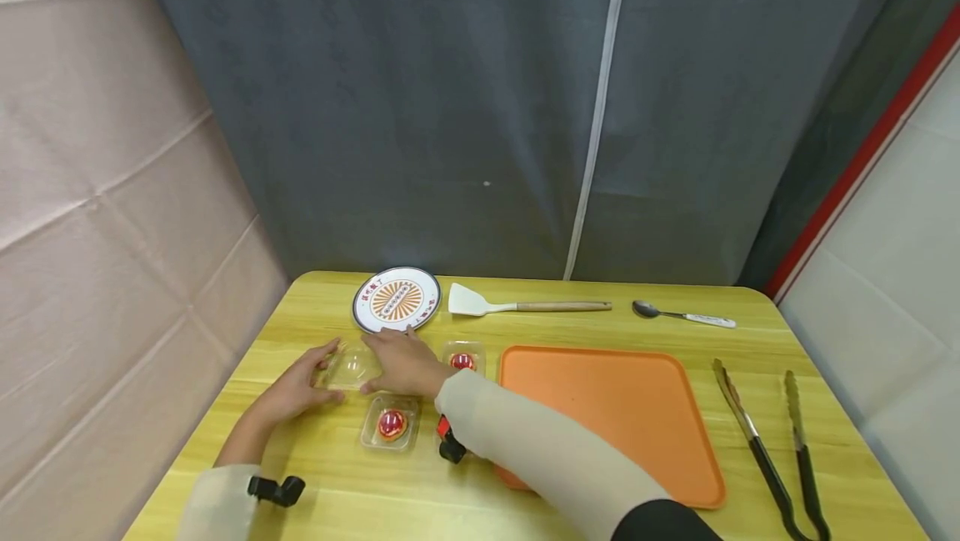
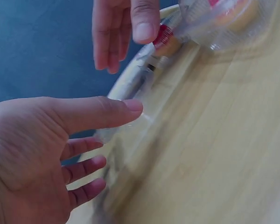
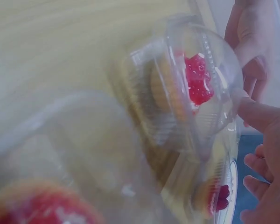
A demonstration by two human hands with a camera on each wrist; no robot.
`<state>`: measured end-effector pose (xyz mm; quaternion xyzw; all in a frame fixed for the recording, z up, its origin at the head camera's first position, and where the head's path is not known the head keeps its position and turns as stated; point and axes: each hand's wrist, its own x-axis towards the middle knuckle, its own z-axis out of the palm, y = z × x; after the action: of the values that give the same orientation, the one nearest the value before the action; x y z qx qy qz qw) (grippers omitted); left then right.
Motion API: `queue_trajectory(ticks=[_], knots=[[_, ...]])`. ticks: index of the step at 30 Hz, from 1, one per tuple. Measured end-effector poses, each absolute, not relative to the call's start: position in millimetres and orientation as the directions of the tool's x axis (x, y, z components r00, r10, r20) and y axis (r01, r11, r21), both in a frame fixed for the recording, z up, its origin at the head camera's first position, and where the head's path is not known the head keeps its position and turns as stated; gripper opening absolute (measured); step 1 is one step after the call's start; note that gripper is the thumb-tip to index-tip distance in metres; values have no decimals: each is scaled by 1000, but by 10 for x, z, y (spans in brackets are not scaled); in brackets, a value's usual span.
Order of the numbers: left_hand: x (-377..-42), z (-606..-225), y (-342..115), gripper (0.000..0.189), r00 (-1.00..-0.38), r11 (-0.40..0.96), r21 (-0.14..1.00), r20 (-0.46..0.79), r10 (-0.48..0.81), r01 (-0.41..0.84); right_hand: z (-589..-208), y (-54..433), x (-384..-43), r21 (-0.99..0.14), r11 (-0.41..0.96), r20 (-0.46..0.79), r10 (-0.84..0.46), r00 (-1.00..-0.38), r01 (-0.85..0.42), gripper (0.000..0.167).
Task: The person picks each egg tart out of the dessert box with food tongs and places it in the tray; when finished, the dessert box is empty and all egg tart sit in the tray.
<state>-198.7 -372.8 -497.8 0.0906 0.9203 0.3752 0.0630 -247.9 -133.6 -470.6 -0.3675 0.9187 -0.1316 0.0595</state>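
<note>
Between my two hands on the wooden table sits a clear plastic container piece [image 1: 351, 368]; no tart shows in it. My left hand [image 1: 300, 387] is at its left side, thumb and fingers spread along the edge. In the left wrist view the thumb [image 2: 116, 112] lies close by the clear plastic, and whether it touches cannot be told. My right hand [image 1: 405, 362] reaches across to the right side with extended fingers. A boxed red-topped tart [image 1: 392, 424] is just below it. Beside the right wrist is another boxed tart [image 1: 462, 360], partly covered by the arm.
Behind the hands lies a white plate [image 1: 397, 299] with an orange sunburst. A white spatula [image 1: 468, 302] and a spoon [image 1: 697, 318] lie along the back. The orange tray [image 1: 622, 408] is partly under the right forearm, with tongs [image 1: 757, 437] at the far right.
</note>
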Motion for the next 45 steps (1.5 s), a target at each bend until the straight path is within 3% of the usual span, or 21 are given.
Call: queue_trajectory(ticks=[7,15,20,27,33,45], knots=[[-1740,-4813,-3708,100,-988,772,626,-11,156,115,-4673,-1152,-2402,-300,647,26,-729,-684,-701,94],[-1470,-4711,-3516,77,-976,709,678,58,212,194,-4629,-867,-2199,-415,591,39,-748,-663,-692,88],[-1330,-4780,-3342,79,-959,663,710,65,274,237,-4636,-734,-2039,-440,562,33,-769,-638,-700,83],[-1230,-4902,-3117,91,-951,578,790,20,309,204,-4728,-586,-1840,-412,531,53,-797,-601,-741,89],[-1228,-4975,-3007,97,-957,585,791,1,290,178,-4814,-495,-1794,-318,525,97,-810,-578,-789,90],[-1241,-5054,-2880,103,-966,620,771,-25,256,145,-4946,-491,-1757,-269,587,45,-784,-619,-764,89]])
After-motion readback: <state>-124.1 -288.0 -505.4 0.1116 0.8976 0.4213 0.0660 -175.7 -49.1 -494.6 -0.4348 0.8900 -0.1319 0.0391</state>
